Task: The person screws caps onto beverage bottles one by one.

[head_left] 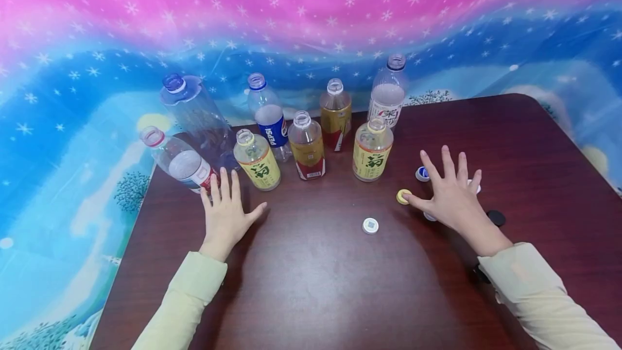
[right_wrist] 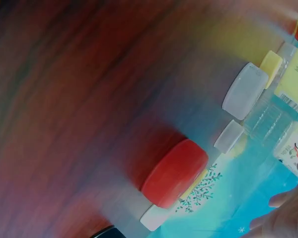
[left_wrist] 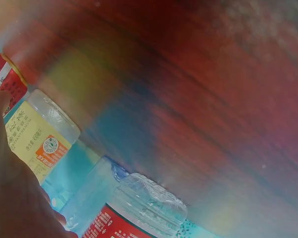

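Note:
My left hand (head_left: 224,220) is spread open just in front of an uncapped bottle with a red and white label (head_left: 194,172). Beside its thumb stands a yellow-labelled tea bottle (head_left: 257,166). With fingers apart, my right hand (head_left: 452,199) hovers over loose bottle caps, its thumb close to a yellow cap (head_left: 403,196); whether they touch I cannot tell. Near its fingers lies a blue cap (head_left: 423,174), and by the wrist a black cap (head_left: 496,217). A red cap (right_wrist: 175,173) shows in the right wrist view. Other caps are partly hidden under the hand.
Across the back of the table (head_left: 311,285) stand a large clear bottle (head_left: 209,118), a Pepsi bottle (head_left: 272,123), two gold-and-red bottles (head_left: 307,153), another yellow-labelled bottle (head_left: 373,155) and a white-labelled bottle (head_left: 387,99). A white cap (head_left: 370,225) lies mid-table. A patterned cloth (head_left: 311,15) hangs behind.

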Motion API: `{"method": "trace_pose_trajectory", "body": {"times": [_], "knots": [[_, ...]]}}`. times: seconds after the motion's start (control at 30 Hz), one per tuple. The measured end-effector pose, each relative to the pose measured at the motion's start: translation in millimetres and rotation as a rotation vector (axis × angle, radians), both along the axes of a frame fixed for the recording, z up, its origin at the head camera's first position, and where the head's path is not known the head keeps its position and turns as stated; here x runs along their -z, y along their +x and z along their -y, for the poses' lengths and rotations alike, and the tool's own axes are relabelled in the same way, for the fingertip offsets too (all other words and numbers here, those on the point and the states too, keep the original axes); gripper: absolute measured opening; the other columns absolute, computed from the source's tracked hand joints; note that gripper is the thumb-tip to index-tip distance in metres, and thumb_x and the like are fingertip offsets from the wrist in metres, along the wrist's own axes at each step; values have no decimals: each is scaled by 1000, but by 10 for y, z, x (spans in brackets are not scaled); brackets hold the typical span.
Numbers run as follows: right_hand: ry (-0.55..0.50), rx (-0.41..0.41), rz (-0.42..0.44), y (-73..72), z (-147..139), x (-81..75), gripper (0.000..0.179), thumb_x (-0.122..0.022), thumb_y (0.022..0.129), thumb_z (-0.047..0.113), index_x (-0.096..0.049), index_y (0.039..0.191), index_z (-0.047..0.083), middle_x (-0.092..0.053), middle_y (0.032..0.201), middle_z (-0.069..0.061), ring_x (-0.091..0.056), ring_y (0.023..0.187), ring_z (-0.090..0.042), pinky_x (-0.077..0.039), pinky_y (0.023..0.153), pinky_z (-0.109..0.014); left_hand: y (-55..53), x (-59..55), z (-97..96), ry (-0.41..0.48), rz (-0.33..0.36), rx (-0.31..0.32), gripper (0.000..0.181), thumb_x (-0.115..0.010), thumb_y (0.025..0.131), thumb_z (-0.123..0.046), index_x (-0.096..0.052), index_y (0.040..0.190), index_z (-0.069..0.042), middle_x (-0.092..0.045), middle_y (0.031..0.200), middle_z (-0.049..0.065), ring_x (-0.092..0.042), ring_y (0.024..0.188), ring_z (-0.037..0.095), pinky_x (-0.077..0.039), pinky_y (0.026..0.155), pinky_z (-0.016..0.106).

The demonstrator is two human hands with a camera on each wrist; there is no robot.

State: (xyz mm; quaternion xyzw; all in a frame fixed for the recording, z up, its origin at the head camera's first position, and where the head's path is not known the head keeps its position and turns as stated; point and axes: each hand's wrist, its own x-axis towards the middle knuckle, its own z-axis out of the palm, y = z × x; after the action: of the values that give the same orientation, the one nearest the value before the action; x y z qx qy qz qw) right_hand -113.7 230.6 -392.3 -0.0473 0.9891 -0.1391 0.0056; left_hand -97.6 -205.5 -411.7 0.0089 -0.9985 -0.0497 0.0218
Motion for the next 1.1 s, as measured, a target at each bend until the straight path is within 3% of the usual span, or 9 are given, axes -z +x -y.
{"method": "trace_pose_trajectory", "body": {"times": [0.4, 0.57, 0.73, 0.87, 1.0, 1.1], "knots": [[19, 13, -9, 15, -39, -6, 102, -61, 78, 68, -13, 154, 21, -3, 156, -30, -1, 140, -59, -3, 98, -83, 4, -53, -14, 17, 23, 7, 105, -56, 82, -65, -9, 153, -3, -2, 160, 20, 1, 148, 42, -1, 117, 64], [26, 10, -20, 32, -73, -26, 99, -62, 79, 63, -13, 154, 20, -4, 156, -30, -2, 139, -59, -4, 98, -82, 8, -78, -15, 16, -9, 10, 104, -57, 82, -64, -10, 152, -2, -6, 160, 21, -1, 148, 42, -3, 117, 63], [21, 0, -71, 45, -110, -67, 94, -63, 81, 59, -22, 152, 14, -12, 153, -32, -14, 135, -60, -14, 100, -78, 35, -108, -8, 15, -105, 17, 102, -58, 82, -62, -15, 151, 0, -16, 158, 23, -11, 146, 42, -10, 117, 61], [-54, -9, -92, 51, -141, -108, 82, -62, 85, 53, -37, 142, 0, -28, 144, -36, -27, 126, -61, -24, 100, -72, 57, -156, 1, 45, -185, 25, 96, -60, 83, -57, -22, 149, 2, -23, 155, 23, -18, 144, 41, -15, 117, 58], [-126, 3, -44, 59, -179, -157, 66, -58, 91, 43, -49, 130, -9, -41, 132, -37, -37, 119, -56, -32, 98, -67, 75, -207, 25, 86, -261, 35, 87, -61, 85, -50, -29, 146, 3, -33, 151, 24, -25, 142, 40, -20, 116, 56], [-141, 10, -5, 66, -225, -184, 55, -57, 93, 35, -53, 126, -8, -47, 125, -34, -43, 115, -52, -36, 95, -65, 90, -239, 47, 126, -375, 53, 76, -63, 86, -42, -38, 141, 4, -42, 144, 25, -34, 136, 40, -27, 112, 56]]}}
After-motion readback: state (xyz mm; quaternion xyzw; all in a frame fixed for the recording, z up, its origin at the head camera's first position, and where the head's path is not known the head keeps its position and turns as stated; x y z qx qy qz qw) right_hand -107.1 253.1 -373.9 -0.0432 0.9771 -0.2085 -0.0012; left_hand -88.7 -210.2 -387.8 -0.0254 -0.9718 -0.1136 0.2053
